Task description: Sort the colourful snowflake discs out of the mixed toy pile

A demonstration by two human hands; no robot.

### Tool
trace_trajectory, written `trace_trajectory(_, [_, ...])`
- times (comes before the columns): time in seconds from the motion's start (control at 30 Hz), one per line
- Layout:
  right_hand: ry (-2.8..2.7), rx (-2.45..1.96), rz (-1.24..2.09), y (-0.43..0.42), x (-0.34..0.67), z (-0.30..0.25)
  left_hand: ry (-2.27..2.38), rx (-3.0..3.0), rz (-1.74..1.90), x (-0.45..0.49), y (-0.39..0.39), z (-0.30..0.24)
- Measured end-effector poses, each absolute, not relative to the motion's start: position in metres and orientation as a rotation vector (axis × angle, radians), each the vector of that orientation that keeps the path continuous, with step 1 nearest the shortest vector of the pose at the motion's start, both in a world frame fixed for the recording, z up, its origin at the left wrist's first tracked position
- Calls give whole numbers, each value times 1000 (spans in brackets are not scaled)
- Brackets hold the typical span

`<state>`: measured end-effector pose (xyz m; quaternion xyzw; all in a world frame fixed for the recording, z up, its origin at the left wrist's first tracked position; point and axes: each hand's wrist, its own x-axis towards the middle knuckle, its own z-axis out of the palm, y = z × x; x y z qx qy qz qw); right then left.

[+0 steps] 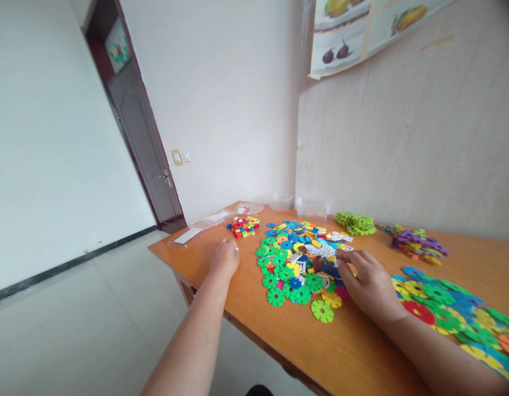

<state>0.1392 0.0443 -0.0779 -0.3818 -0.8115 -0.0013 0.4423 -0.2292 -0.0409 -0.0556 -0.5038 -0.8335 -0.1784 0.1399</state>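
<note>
My left hand (225,258) is closed above the front left of the table, with a small white piece (236,248) showing at its fingers; its exact kind is too small to tell. At the right edge of a mixed pile of plastic snowflake discs (285,257), my right hand (368,280) reaches in with bent fingers and the thumb set apart. Its fingertips are beside the loose pieces, and nothing is clearly gripped. White lattice pieces (320,251) lie among the green, blue and yellow discs. A lime disc (322,311) lies at the pile's near side.
Small red, yellow and blue blocks (243,226) form a heap at the back left. Clear lids (188,236) and clear plastic tubs (312,209) stand along the back. Lime pieces (355,223), purple pieces (417,243) and larger discs (444,308) lie to the right on the wooden table (287,335).
</note>
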Motion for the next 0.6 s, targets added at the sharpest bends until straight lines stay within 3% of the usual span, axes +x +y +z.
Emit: trace_trajectory(0.6, [-1989,-985,55,46,138,-79,-2566,-1228,-859,-261,-33,-68])
